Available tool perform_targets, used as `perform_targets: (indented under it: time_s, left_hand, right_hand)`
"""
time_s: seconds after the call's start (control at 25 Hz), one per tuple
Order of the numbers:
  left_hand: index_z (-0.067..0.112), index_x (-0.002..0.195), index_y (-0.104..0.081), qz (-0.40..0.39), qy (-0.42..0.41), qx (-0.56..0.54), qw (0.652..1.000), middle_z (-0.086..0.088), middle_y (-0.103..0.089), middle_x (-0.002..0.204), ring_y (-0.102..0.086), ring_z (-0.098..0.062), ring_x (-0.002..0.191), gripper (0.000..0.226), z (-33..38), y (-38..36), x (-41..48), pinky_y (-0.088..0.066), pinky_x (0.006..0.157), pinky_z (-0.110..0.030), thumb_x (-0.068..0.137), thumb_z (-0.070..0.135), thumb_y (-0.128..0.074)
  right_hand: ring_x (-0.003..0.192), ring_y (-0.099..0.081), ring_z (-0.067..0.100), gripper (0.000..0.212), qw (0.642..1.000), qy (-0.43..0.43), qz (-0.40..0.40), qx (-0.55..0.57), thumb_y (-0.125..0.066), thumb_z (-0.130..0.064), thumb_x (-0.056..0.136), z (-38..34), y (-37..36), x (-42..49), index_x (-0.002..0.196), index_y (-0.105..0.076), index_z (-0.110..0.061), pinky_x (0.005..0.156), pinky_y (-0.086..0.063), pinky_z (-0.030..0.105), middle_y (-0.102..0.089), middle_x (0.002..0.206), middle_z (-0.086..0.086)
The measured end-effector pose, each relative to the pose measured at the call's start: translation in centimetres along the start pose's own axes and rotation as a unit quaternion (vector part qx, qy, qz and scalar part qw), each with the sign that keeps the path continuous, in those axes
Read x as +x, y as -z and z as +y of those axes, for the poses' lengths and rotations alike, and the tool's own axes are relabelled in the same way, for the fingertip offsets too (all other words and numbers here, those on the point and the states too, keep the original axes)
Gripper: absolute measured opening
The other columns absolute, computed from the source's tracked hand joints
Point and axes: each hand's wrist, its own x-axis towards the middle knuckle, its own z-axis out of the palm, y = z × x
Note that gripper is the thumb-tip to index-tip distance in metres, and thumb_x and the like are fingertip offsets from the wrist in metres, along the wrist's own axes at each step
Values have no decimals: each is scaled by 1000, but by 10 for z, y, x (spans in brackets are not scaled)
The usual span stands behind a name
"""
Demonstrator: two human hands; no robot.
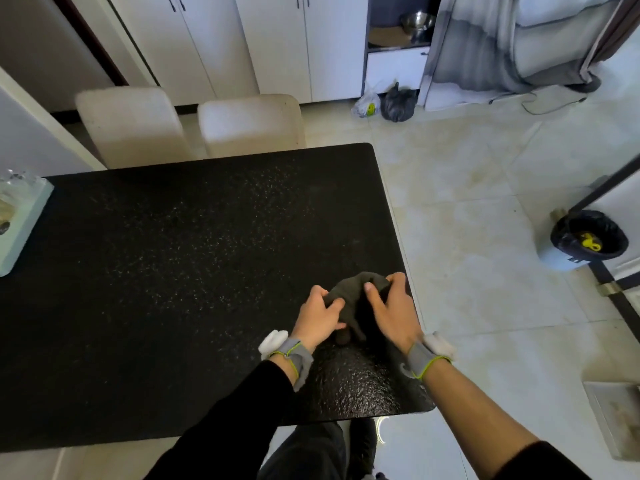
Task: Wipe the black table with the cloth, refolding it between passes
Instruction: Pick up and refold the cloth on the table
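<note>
I hold the dark cloth (353, 299) bunched just above the table (173, 271) near its right edge, my left hand (318, 315) and right hand (393, 311) each gripping a side, likely to refold it for a fresh face.

**Around the room**

Two pale square stools (133, 126) (251, 124) stand side by side at the far edge of the tabletop (173, 271). A pale tray (20, 220) rests on its left end. Behind the stools runs a row of white cabinets (277, 46). To their right an open niche holds a metal bowl (417, 22). On the tiled floor (467, 202) below the niche, a white plastic bag (366, 105) sits just beside a dark bag (398, 102). A grey draped cover (502, 46) hangs at upper right, with a cable (554, 102) trailing near its foot. A bin (588, 237) with a black liner stands at the right, something yellow inside.
</note>
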Motion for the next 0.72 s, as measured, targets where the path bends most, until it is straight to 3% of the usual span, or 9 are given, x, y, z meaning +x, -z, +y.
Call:
perform_targets:
  time_s: [0.12,0.24,0.32,0.4,0.52,0.72]
  left_hand:
    - [14,102,-50,-48,101,-236,965,-15,-64,105,-68,-28,92,3,15,-17,15,-58,81,-36,103,16,-51]
    - [12,118,-57,-91,124,-259,953,-19,-69,116,-72,-30,94,24,18,-4,41,-58,90,-40,104,28,-46]
    - [18,113,-59,-97,132,-186,969,-17,-69,120,-71,-28,100,23,10,6,67,-54,95,-41,106,31,-42]
    - [20,116,-61,-74,113,-11,991,-14,-67,125,-67,-27,108,25,-3,16,86,-51,100,-43,105,32,-42]
    - [20,136,-56,-56,68,211,974,-7,-61,133,-56,-25,125,38,-22,26,105,-43,107,-35,100,32,-49]
    - [26,149,-39,-32,12,245,969,4,-48,137,-55,-14,118,50,-15,26,126,-44,102,-31,100,31,-50]
  right_hand:
    - [106,-61,24,55,990,91,-105,-39,-64,-37,87,11,-15,6,132,-34,-25,92,-51,40,-59,118,5]
    - [123,-46,28,87,960,178,-100,-193,-69,-33,82,32,-24,24,155,-23,-23,105,-44,42,-42,140,13]
    - [119,-46,31,88,935,198,-73,-286,-67,-35,85,38,-40,40,158,-19,-28,96,-46,44,-41,138,13]
    - [111,-47,31,82,904,203,-79,-368,-58,-40,90,39,-59,49,159,-14,-36,86,-45,44,-43,131,11]
    - [100,-48,32,76,874,207,-77,-433,-51,-46,93,49,-82,66,158,-13,-42,78,-42,45,-48,124,13]
    - [95,-49,34,69,854,231,-20,-466,-41,-46,92,54,-93,107,158,-22,-38,75,-39,46,-51,121,17]
